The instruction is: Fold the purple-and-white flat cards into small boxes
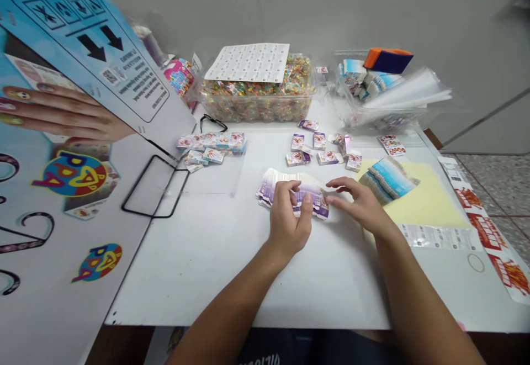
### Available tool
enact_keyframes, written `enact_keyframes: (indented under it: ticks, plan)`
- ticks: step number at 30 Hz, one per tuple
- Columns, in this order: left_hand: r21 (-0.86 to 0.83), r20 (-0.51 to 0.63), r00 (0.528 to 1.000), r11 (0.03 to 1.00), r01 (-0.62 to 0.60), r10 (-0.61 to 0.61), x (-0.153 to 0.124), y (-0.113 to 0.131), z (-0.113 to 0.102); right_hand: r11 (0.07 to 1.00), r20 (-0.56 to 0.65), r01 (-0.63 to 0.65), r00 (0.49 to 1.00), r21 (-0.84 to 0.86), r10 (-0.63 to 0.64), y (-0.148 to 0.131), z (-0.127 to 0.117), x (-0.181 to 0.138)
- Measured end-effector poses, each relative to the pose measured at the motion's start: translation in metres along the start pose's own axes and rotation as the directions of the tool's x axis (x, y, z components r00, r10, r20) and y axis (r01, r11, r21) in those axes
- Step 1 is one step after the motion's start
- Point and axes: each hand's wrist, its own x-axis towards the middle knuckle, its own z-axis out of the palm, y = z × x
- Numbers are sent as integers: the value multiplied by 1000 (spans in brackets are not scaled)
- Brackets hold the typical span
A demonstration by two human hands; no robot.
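Observation:
On the white table lies a fanned row of purple-and-white flattened little boxes. Bent over the middle of this row, my left hand grips it from the near side, its thumb on the front. My right hand is at the row's right end, thumb and fingers apart around the last box; whether the fingertips touch it I cannot tell. Beyond the row stand and lie several small folded purple boxes. To the right, a fanned stack of blue flattened boxes rests on a yellow sheet.
A clear tub of colourful packets carries a sticker sheet. Another clear tub holds boxes and plastic bags. Small boxes lie on a clear tray at left. A big printed display borders the table's left side.

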Motion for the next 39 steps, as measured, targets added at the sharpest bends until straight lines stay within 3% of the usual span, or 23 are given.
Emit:
enact_keyframes:
  ticks: [3,5,28,31,34,39]
  plan:
    - [3,24,1000,1000,10,-10,-1,0,1,963,202,145,974,-226,-99,3,-2,-1]
    - [-6,15,999,1000,28,-28,-1,1,1,933,257,186,960,-307,-107,5,1,-1]
    - [-106,-11,979,974,202,-205,11,1,-3,871,248,247,957,-425,-151,11,5,-3]
    - [-272,116,938,898,346,-326,13,1,-2,879,191,265,960,-396,-204,0,3,-7]
    - [-407,332,844,743,531,-421,15,-1,0,879,129,335,942,-339,-309,-14,9,-12]
    - [-387,521,744,662,642,-418,20,1,-5,894,137,402,915,-199,-380,-24,32,-19]
